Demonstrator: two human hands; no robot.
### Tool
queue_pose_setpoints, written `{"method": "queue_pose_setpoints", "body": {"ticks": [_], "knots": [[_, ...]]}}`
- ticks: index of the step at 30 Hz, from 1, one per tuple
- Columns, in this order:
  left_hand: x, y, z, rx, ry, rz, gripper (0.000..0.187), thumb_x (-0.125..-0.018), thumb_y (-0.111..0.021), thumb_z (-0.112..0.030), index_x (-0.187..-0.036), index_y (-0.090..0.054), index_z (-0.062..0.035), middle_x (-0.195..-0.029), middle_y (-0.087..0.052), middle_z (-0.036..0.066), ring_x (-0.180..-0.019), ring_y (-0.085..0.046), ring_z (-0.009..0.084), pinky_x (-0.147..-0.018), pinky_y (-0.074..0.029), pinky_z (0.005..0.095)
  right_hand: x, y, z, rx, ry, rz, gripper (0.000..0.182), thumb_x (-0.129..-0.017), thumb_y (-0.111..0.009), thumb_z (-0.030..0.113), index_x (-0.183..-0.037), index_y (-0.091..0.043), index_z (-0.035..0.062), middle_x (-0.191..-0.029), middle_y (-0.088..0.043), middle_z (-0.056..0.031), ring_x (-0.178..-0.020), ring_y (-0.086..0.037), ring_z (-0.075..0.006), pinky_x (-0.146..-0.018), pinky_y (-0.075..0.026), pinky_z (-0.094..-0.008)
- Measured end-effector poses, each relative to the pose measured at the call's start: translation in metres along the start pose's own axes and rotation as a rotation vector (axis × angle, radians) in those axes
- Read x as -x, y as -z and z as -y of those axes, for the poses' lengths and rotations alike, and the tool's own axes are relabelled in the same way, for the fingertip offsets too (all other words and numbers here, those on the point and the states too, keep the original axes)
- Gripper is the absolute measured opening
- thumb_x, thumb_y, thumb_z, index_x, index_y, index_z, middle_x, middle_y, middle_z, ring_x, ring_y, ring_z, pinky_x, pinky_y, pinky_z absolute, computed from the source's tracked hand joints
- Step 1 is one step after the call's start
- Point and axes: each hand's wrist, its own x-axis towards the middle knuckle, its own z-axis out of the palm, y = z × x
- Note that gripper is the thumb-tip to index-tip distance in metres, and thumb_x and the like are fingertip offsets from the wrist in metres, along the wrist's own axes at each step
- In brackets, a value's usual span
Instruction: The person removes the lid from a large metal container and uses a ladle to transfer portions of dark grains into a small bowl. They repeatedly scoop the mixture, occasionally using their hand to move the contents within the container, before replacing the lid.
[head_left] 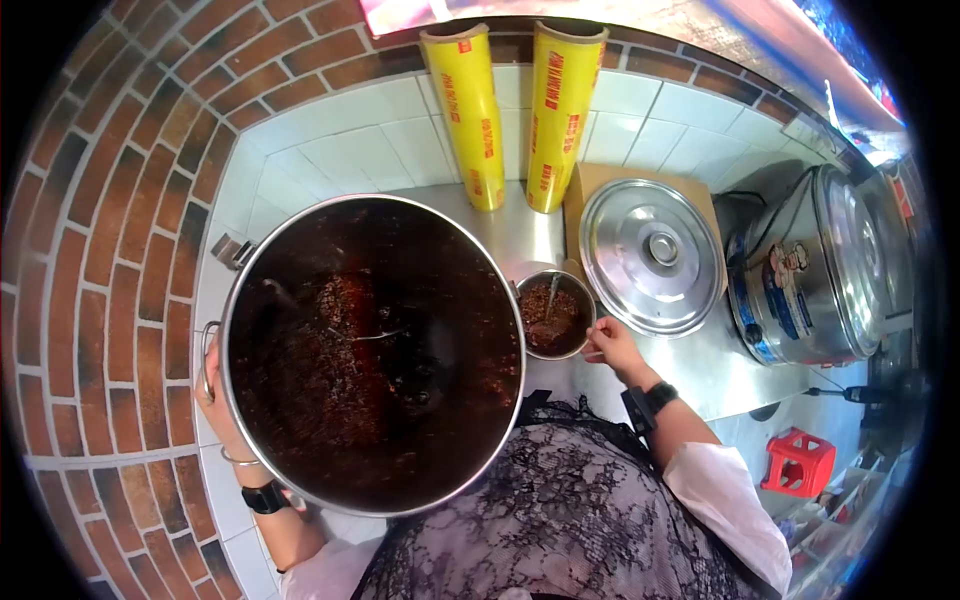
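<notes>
A large metal pot (465,430) stands in front of me, holding dark reddish-brown liquid with coarse bits piled in it. My left hand (215,388) is at its left side, fingers closed round the loop handle. Just right of it is a small metal pot (553,356) of similar dark, seed-like sauce, with a spoon (552,297) standing in it. My right hand (612,348) pinches the small pot's right rim between thumb and fingers. A thin light streak shows on the big pot's liquid; I cannot make out what it is.
Two yellow film rolls (465,120) stand against the tiled wall. A round metal lid (655,255) rests on cardboard (590,185) at the right. Beyond it is a lidded steel barrel (800,280). A red stool (800,462) is on the floor; a brick-patterned wall (110,250) borders the left.
</notes>
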Motion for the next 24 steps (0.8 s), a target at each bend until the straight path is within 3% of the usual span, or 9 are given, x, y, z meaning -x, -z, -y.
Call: {"method": "queue_pose_setpoints", "body": {"ticks": [2,4,7,11,14,16,19,22,24], "knots": [[0.0,-0.012,-0.006,-0.032,-0.036,-0.09,0.03,-0.09,-0.045,-0.006,-0.111,-0.064,0.0075,-0.119,-0.062,0.014,-0.114,-0.055,0.0202,-0.102,-0.039,0.0348,0.01,0.007,0.028,0.58,-0.084,0.033,0.017,-0.086,-0.063,0.019,-0.089,-0.055,0.005,-0.071,-0.062,-0.0082,-0.066,-0.064,-0.0208,-0.058,-0.052,-0.0345],[-0.001,-0.008,0.001,-0.203,-0.137,-0.104,0.03,-0.089,-0.045,-0.005,-0.11,-0.064,0.0068,-0.119,-0.061,0.014,-0.114,-0.055,0.0207,-0.101,-0.04,0.0335,0.017,0.016,0.053,1.122,0.277,-0.027,0.022,-0.081,-0.067,0.025,-0.085,-0.059,0.0045,-0.071,-0.065,-0.0126,-0.068,-0.065,-0.027,-0.061,-0.05,-0.0394],[0.003,-0.03,-0.017,-0.174,-0.168,-0.06,0.031,-0.089,-0.043,-0.003,-0.109,-0.065,0.006,-0.12,-0.061,0.016,-0.114,-0.054,0.024,-0.101,-0.039,0.0348,0.043,-0.011,0.133,1.062,0.457,0.065,0.02,-0.08,-0.069,0.023,-0.079,-0.059,0.0059,-0.065,-0.061,-0.012,-0.061,-0.06,-0.0291,-0.058,-0.047,-0.0366],[0.002,-0.05,-0.032,-0.097,-0.224,0.036,0.034,-0.087,-0.04,0.0,-0.11,-0.064,0.0062,-0.12,-0.06,0.018,-0.116,-0.053,0.0256,-0.106,-0.035,0.0385,0.111,-0.109,0.245,1.086,1.125,0.382,0.015,-0.076,-0.069,0.015,-0.082,-0.057,0.0077,-0.07,-0.057,-0.0096,-0.066,-0.061,-0.0284,-0.057,-0.049,-0.038],[0.001,-0.049,-0.027,-0.138,-0.268,0.067,0.033,-0.09,-0.041,-0.004,-0.11,-0.065,0.0049,-0.121,-0.06,0.018,-0.12,-0.051,0.0267,-0.11,-0.029,0.0404,0.132,-0.177,0.276,1.316,1.509,0.729,0.018,-0.08,-0.057,0.013,-0.097,-0.059,0.0086,-0.081,-0.057,-0.0071,-0.081,-0.063,-0.0268,-0.066,-0.054,-0.0365],[-0.001,-0.044,-0.019,-0.156,-0.28,0.104,0.032,-0.091,-0.042,-0.006,-0.11,-0.065,0.0046,-0.12,-0.06,0.018,-0.12,-0.051,0.0267,-0.11,-0.029,0.0398,0.127,-0.215,0.277,1.434,1.729,0.838,0.031,-0.079,-0.054,0.011,-0.11,-0.057,0.0082,-0.081,-0.056,-0.0072,-0.074,-0.062,-0.0235,-0.056,-0.053,-0.0337],[0.003,-0.052,-0.025,-0.106,-0.288,0.116,0.031,-0.09,-0.043,-0.006,-0.109,-0.065,0.0052,-0.118,-0.061,0.019,-0.12,-0.051,0.0263,-0.109,-0.029,0.0379,0.126,-0.263,0.275,1.855,1.544,0.943,0.035,-0.083,-0.053,0.014,-0.118,-0.057,0.0093,-0.082,-0.062,-0.0108,-0.077,-0.065,-0.0242,-0.056,-0.052,-0.0334],[0.004,-0.049,-0.025,-0.128,-0.288,0.102,0.032,-0.089,-0.041,-0.005,-0.108,-0.065,0.0055,-0.119,-0.061,0.02,-0.12,-0.051,0.0273,-0.108,-0.03,0.0377,0.114,-0.293,0.26,2.007,1.478,0.876,0.036,-0.084,-0.054,0.016,-0.119,-0.058,0.0107,-0.085,-0.066,-0.0095,-0.08,-0.067,-0.0229,-0.059,-0.053,-0.0342],[0.004,-0.049,-0.027,-0.158,-0.3,0.118,0.031,-0.09,-0.042,-0.005,-0.108,-0.065,0.0053,-0.119,-0.061,0.02,-0.119,-0.052,0.0274,-0.108,-0.031,0.0382,0.101,-0.299,0.247,1.987,1.668,0.801,0.03,-0.083,-0.055,0.016,-0.112,-0.062,0.0105,-0.084,-0.067,-0.0077,-0.081,-0.067,-0.0217,-0.06,-0.053,-0.0347]]}}
